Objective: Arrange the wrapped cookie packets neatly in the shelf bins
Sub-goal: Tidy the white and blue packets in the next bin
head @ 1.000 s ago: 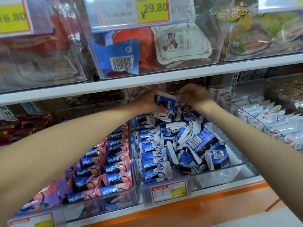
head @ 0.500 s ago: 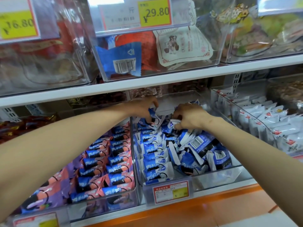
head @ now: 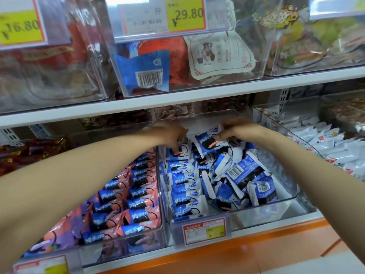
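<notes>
Two shop shelves carry clear plastic bins, seen over a person's outstretched bare arms.

On the upper shelf (head: 197, 99), a left bin (head: 94, 80) holds red packets behind a yellow 16.80 tag (head: 19, 28). The middle bin (head: 126, 84), tagged 29.80 (head: 187, 15), holds a blue barcoded packet (head: 146, 72), red packets and a white one. A right bin (head: 276, 64) holds mixed colourful packets.

On the lower shelf (head: 266, 250), dark red sweets (head: 29, 153) lie at the left edge. Next, a bin (head: 94, 254) holds pink and purple cookie packets (head: 142, 194) in tidy rows. The centre bin (head: 256, 212) holds blue-and-white cookie packets, with a neat column (head: 185, 194) along its left wall and a loose jumble (head: 243, 175) filling the right side. It has a small red-bordered label (head: 204, 231) on its front. The bin (head: 276, 123) at the right holds white packets (head: 325, 147).

The lower shelf has an orange front edge, and the upper shelf board is white.

Both hands reach to the back of the centre bin. The left hand (head: 171, 135) curls its fingertips down onto the rear packet of the neat column; I cannot tell whether it grips or only presses. The right hand (head: 232, 128) pinches the top edge of one blue packet (head: 207, 143), holding it tilted above the jumble.
</notes>
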`<state>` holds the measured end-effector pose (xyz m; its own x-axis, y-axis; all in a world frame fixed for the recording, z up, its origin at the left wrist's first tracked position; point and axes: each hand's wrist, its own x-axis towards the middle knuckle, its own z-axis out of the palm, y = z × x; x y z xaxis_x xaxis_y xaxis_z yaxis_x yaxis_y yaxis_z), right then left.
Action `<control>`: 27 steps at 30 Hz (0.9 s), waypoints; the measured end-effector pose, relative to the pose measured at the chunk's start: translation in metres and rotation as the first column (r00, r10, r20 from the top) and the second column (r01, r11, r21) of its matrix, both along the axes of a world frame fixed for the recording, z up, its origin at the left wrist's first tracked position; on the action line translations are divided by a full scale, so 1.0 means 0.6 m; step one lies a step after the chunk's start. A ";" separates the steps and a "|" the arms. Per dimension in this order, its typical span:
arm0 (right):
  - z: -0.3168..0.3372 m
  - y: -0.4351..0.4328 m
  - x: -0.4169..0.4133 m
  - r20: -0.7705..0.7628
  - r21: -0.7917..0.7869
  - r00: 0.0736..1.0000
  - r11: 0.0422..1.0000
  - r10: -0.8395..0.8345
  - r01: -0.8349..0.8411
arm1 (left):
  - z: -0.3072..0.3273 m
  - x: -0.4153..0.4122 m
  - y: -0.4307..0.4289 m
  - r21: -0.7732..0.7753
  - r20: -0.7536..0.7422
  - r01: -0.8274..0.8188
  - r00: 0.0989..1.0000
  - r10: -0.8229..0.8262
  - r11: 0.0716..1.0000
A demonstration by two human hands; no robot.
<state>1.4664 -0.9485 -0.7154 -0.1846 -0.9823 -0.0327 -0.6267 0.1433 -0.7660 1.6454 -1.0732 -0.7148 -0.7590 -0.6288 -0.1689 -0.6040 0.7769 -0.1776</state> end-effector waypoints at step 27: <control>-0.057 0.033 0.104 -0.756 0.227 0.605 0.967 0.249 -0.115 | -0.015 0.020 0.036 -0.062 0.045 0.028 0.999 -0.025 0.998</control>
